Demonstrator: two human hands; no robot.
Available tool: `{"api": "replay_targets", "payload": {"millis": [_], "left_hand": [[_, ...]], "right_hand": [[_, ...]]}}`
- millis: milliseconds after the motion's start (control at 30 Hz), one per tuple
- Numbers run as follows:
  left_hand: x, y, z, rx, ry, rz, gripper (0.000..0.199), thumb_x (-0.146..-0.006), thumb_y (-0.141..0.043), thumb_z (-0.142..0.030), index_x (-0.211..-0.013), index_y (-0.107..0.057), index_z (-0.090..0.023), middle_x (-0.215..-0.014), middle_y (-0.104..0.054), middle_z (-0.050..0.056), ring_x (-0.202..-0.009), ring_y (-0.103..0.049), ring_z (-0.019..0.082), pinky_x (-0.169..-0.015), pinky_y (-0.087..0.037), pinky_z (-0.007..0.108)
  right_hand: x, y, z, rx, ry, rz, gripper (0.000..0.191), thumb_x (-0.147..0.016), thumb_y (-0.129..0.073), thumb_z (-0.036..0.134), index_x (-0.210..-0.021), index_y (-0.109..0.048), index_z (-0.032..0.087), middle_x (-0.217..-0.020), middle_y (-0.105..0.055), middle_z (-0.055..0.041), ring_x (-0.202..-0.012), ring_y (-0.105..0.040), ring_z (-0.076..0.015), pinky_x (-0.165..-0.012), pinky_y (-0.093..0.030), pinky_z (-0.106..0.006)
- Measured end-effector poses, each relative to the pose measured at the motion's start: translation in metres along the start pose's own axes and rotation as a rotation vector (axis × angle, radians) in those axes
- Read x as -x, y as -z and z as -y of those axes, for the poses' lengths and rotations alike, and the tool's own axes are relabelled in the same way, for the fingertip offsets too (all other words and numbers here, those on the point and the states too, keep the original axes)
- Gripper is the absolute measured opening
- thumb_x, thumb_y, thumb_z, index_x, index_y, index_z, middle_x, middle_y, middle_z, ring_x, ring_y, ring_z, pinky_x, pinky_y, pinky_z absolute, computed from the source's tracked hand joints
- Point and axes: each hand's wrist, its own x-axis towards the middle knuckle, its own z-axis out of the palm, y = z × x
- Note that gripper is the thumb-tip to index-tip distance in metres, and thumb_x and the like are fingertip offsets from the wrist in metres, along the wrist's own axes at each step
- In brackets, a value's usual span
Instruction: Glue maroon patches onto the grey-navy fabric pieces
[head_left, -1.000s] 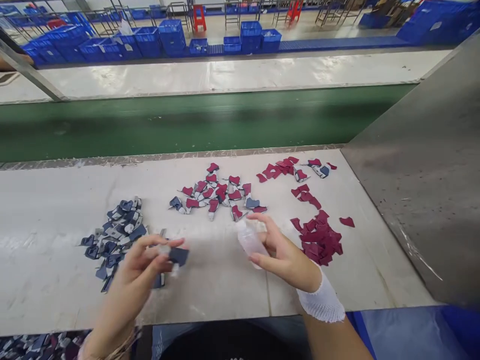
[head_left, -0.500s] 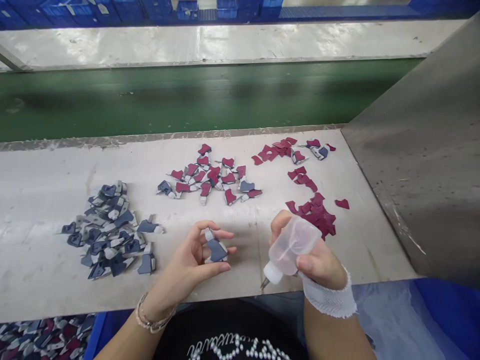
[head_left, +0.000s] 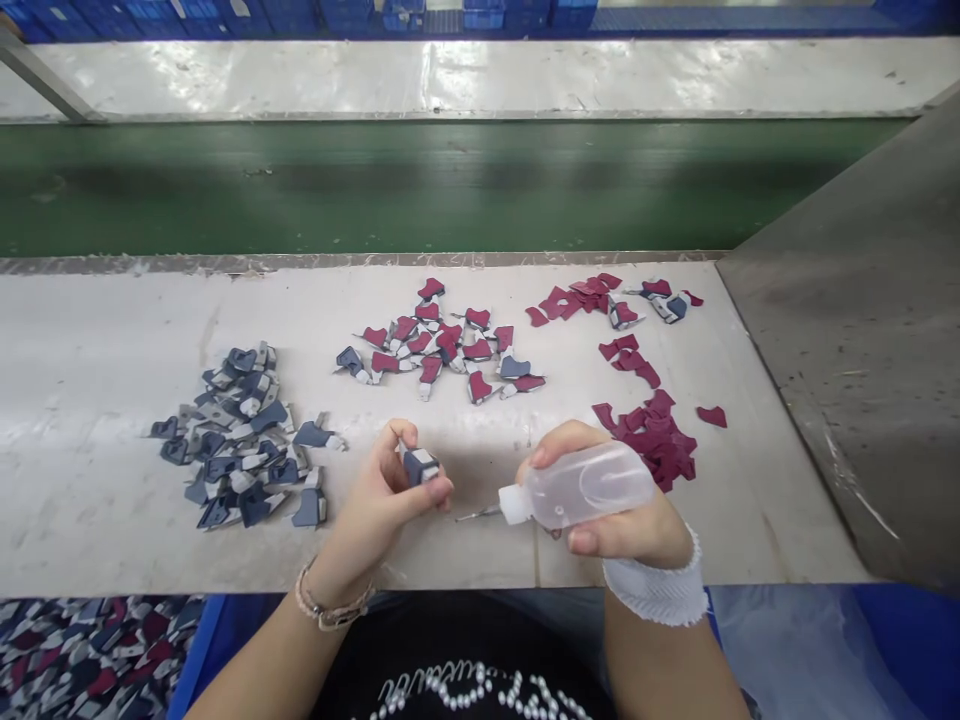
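My left hand pinches a small blue-and-grey plastic part between thumb and fingers, above the table's front area. In my right hand lies a translucent squeeze bottle with a white cap and a thin metal nozzle. The bottle is tipped nearly level, and its nozzle points left toward the part, a short gap away. A heap of similar blue-and-grey parts spreads left of my left hand. Just beyond my right hand is a pile of flat maroon pieces.
Parts with maroon faces lie mid-table, and more maroon pieces sit at the back right. A metal panel borders the right side. Behind the table runs a green belt. A blue bin with many parts stands below left.
The part in my left hand has been turned so a different side faces up. My right hand has swung the bottle from nozzle-down to nearly level, its tip nearer the part. The view has shifted slightly.
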Motion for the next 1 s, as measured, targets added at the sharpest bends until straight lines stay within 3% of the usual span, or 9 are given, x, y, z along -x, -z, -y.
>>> {"api": "replay_targets", "payload": {"millis": [100,200,300,400,533,600,700,833,1000], "left_hand": [[0.0,0.003,0.004,0.031,-0.032,-0.033,0.026,-0.093,-0.055,-0.046,-0.096,-0.045,-0.023,-0.048,-0.046,-0.008,-0.039,-0.032,0.006,-0.042,-0.023,0.017],[0.0,0.004,0.004,0.013,-0.021,-0.007,0.038,-0.099,-0.035,-0.052,-0.102,-0.055,-0.02,-0.047,-0.03,-0.009,-0.044,-0.017,0.008,-0.046,-0.018,0.021],[0.001,0.004,0.001,-0.013,0.033,0.05,0.023,-0.096,-0.055,-0.041,-0.111,-0.053,-0.024,-0.065,-0.034,-0.006,-0.055,-0.024,0.008,-0.053,-0.023,0.021],[0.002,0.002,-0.003,-0.013,0.01,0.089,0.021,-0.09,-0.067,-0.033,-0.097,-0.05,-0.023,-0.081,-0.04,-0.003,-0.067,-0.033,0.01,-0.061,-0.029,0.022],[0.002,-0.004,-0.005,0.027,0.028,0.044,0.02,-0.098,-0.051,-0.035,-0.086,-0.041,-0.022,-0.079,-0.043,-0.002,-0.066,-0.036,0.011,-0.06,-0.028,0.023],[0.001,-0.008,-0.005,0.025,0.063,0.011,0.008,-0.101,-0.041,-0.034,-0.102,-0.042,-0.026,-0.078,-0.051,-0.002,-0.064,-0.04,0.012,-0.062,-0.032,0.025],[0.0,-0.011,-0.005,0.043,0.077,-0.017,0.029,-0.102,-0.029,-0.036,-0.13,-0.034,-0.029,-0.076,-0.056,0.0,-0.06,-0.041,0.013,-0.062,-0.034,0.027],[-0.001,-0.009,-0.001,0.108,0.134,-0.021,0.022,-0.101,-0.04,-0.034,-0.116,-0.051,-0.022,-0.082,-0.054,0.0,-0.056,-0.037,0.008,-0.054,-0.032,0.021],[0.002,-0.005,0.002,-0.046,0.101,0.069,0.027,-0.097,-0.058,-0.034,-0.12,-0.059,-0.02,-0.122,-0.06,0.008,-0.108,-0.061,0.02,-0.09,-0.05,0.028]], "right_hand": [[0.001,0.008,-0.007,-0.073,-0.02,0.036,0.044,-0.071,-0.086,0.023,-0.109,-0.066,0.027,-0.091,-0.067,-0.0015,-0.066,-0.06,-0.0124,-0.056,-0.048,-0.022],[0.004,0.015,-0.016,-0.155,-0.023,0.12,0.046,-0.071,-0.086,0.028,-0.111,-0.064,0.027,-0.083,-0.068,-0.0006,-0.061,-0.062,-0.0117,-0.053,-0.049,-0.021],[0.006,0.018,-0.025,-0.203,-0.015,0.18,0.047,-0.07,-0.086,0.037,-0.107,-0.06,0.025,-0.07,-0.066,0.0021,-0.051,-0.062,-0.0125,-0.046,-0.049,-0.021],[0.006,0.019,-0.03,-0.225,-0.004,0.175,0.043,-0.069,-0.084,0.042,-0.099,-0.06,0.023,-0.063,-0.063,0.0042,-0.04,-0.052,-0.0079,-0.037,-0.04,-0.016],[0.003,0.02,-0.031,-0.209,0.016,0.118,0.042,-0.069,-0.082,0.048,-0.094,-0.059,0.022,-0.052,-0.055,0.0071,-0.036,-0.042,-0.0059,-0.036,-0.033,-0.015],[0.002,0.02,-0.031,-0.195,0.017,0.106,0.044,-0.07,-0.081,0.049,-0.093,-0.057,0.021,-0.05,-0.054,0.0076,-0.036,-0.041,-0.0063,-0.037,-0.035,-0.017],[0.0,0.02,-0.03,-0.175,0.014,0.096,0.044,-0.072,-0.08,0.05,-0.094,-0.057,0.02,-0.05,-0.055,0.0067,-0.039,-0.045,-0.0078,-0.039,-0.037,-0.018],[-0.003,0.019,-0.027,-0.143,0.014,0.094,0.046,-0.073,-0.081,0.046,-0.1,-0.056,0.019,-0.062,-0.062,0.0031,-0.047,-0.052,-0.0096,-0.043,-0.04,-0.019],[-0.004,0.017,-0.019,-0.065,0.018,0.035,0.048,-0.071,-0.085,0.037,-0.106,-0.057,0.02,-0.07,-0.063,0.0028,-0.055,-0.055,-0.0106,-0.047,-0.041,-0.02]]}}
